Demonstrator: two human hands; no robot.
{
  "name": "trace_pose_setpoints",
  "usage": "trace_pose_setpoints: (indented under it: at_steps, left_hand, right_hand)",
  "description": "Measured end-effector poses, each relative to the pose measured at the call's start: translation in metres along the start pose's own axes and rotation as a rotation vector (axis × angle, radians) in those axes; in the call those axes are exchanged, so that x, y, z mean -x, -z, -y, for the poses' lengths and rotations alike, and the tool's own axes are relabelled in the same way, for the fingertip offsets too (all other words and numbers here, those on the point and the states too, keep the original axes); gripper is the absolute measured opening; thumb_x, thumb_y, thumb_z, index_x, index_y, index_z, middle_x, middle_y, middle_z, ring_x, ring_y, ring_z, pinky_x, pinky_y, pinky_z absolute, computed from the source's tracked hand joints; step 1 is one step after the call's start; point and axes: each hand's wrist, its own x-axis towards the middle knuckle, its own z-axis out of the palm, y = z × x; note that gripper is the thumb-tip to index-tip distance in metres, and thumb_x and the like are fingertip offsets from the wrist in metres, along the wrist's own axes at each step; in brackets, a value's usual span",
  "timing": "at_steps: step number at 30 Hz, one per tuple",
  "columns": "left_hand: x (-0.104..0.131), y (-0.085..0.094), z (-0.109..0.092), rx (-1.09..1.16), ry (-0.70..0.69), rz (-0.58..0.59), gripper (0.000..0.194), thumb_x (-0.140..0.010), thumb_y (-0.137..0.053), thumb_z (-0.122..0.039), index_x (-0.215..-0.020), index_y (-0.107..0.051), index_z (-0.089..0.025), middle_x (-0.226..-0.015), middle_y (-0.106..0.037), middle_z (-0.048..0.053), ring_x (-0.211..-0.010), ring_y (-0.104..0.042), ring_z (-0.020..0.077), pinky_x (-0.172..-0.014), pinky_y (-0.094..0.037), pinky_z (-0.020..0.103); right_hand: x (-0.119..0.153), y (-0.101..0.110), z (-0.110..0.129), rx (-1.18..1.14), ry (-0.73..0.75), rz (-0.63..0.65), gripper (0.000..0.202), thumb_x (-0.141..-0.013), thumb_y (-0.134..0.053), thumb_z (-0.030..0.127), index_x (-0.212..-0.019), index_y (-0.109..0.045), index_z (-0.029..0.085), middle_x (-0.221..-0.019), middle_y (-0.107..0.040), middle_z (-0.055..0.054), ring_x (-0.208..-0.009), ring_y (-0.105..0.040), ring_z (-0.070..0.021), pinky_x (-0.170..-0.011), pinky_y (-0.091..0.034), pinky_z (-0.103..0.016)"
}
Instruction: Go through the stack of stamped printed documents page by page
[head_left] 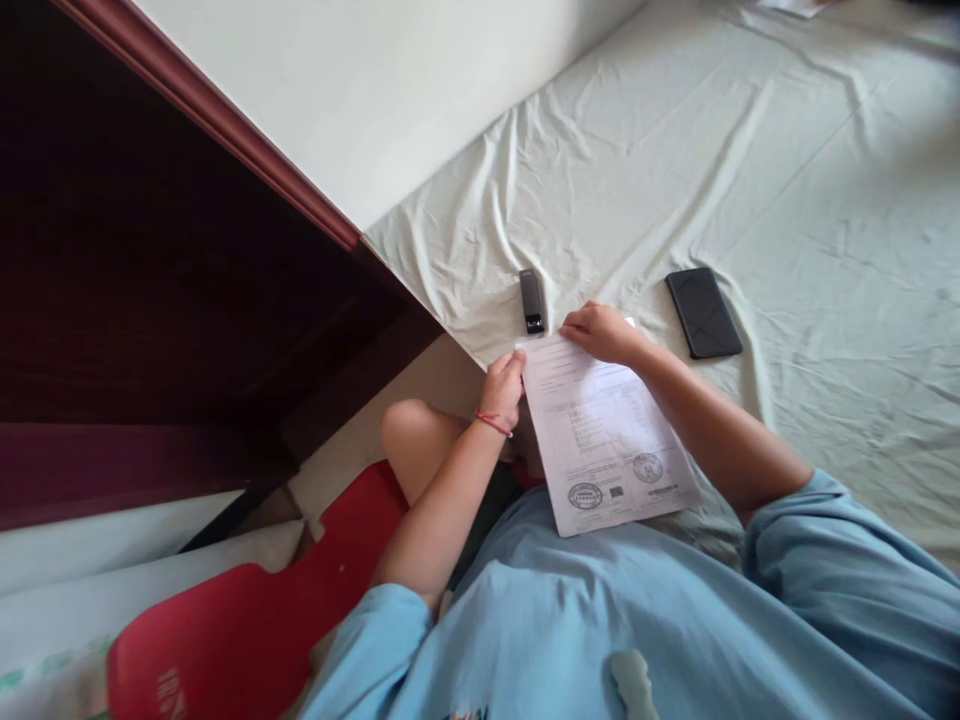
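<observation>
Pale sheet [825, 200] spreads broadly beyond the paper [604, 430], left hand [504, 388] holding its upper-left corner, right hand [604, 331] its top edge.

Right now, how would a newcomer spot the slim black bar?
Find the wrinkled pale cloth, then the printed paper held by the left hand. Just beyond the paper's top-left corner lies the slim black bar, perhaps a stapler. Unlike the wider black slab to the right, it is narrow, with a shiny end towards the paper.

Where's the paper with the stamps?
In the head view, the paper is right of centre, held by the left hand and right hand, near the blue shirt.
</observation>
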Motion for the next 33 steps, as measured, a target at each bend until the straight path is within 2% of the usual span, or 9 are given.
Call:
trace_pose_setpoints:
  at_steps: [2,5,10,15,24,29,33]
  left_hand:
    - [-0.004,0.002,-0.011,-0.161,0.05,-0.042,0.018,-0.091,-0.07,-0.027,-0.078,-0.069,-0.015,-0.064,-0.06,-0.002,-0.057,-0.052,0.011,-0.057,-0.04,0.023]
    - [-0.009,-0.001,-0.028,-0.373,0.093,-0.075,0.02,-0.089,-0.064,-0.014,-0.068,-0.065,-0.015,-0.055,-0.05,-0.004,-0.048,-0.04,0.0085,-0.049,-0.025,0.022]
    - [-0.021,-0.015,-0.047,-0.373,0.277,-0.133,0.024,-0.081,-0.059,-0.006,-0.062,-0.053,-0.017,-0.05,-0.043,-0.005,-0.042,-0.035,0.0075,-0.046,-0.016,0.024]
    - [-0.034,-0.022,-0.052,-0.363,0.289,-0.173,0.032,-0.076,-0.061,-0.004,-0.057,-0.041,-0.02,-0.046,-0.037,-0.005,-0.039,-0.032,0.0067,-0.046,-0.014,0.024]
    - [-0.049,-0.025,-0.042,-0.323,0.244,-0.194,0.028,-0.073,-0.063,-0.006,-0.059,-0.044,-0.021,-0.045,-0.034,-0.006,-0.041,-0.036,0.0091,-0.047,-0.02,0.024]
    - [-0.053,-0.023,-0.029,-0.284,0.163,-0.201,0.021,-0.074,-0.069,-0.012,-0.063,-0.053,-0.019,-0.047,-0.036,-0.007,-0.044,-0.038,0.009,-0.048,-0.025,0.022]
    - [-0.052,-0.023,-0.026,-0.292,0.136,-0.204,0.025,-0.082,-0.063,-0.01,-0.06,-0.054,-0.018,-0.048,-0.036,-0.006,-0.045,-0.038,0.0094,-0.05,-0.025,0.023]
  right_hand:
    - [-0.003,-0.002,-0.001,0.037,-0.038,0.039,0.032,-0.102,-0.051,0.028,-0.096,-0.08,0.017,-0.089,-0.076,-0.012,-0.089,-0.065,-0.0256,-0.082,-0.046,-0.036]
    - [-0.007,-0.006,-0.004,0.073,-0.067,0.063,0.034,-0.103,-0.05,0.028,-0.099,-0.081,0.017,-0.093,-0.077,-0.013,-0.091,-0.067,-0.0273,-0.081,-0.045,-0.037]
    - [-0.018,-0.014,-0.009,0.109,-0.069,0.028,0.035,-0.103,-0.047,0.028,-0.098,-0.08,0.018,-0.097,-0.078,-0.013,-0.105,-0.065,-0.0313,-0.091,-0.045,-0.041]
    - [-0.03,-0.026,-0.017,0.12,-0.026,-0.078,0.037,-0.103,-0.044,0.031,-0.093,-0.077,0.019,-0.095,-0.078,-0.013,-0.112,-0.06,-0.0336,-0.098,-0.044,-0.047]
    - [-0.037,-0.032,-0.033,0.066,0.046,-0.192,0.034,-0.101,-0.046,0.033,-0.078,-0.069,0.022,-0.089,-0.077,-0.012,-0.11,-0.06,-0.0367,-0.098,-0.045,-0.055]
    - [-0.034,-0.03,-0.036,0.065,0.065,-0.234,0.03,-0.099,-0.049,0.033,-0.084,-0.072,0.021,-0.092,-0.075,-0.013,-0.111,-0.059,-0.0374,-0.098,-0.046,-0.056]
    - [-0.044,-0.019,-0.026,0.059,0.09,-0.328,0.03,-0.101,-0.048,0.031,-0.097,-0.076,0.019,-0.101,-0.074,-0.015,-0.108,-0.061,-0.0352,-0.107,-0.044,-0.056]
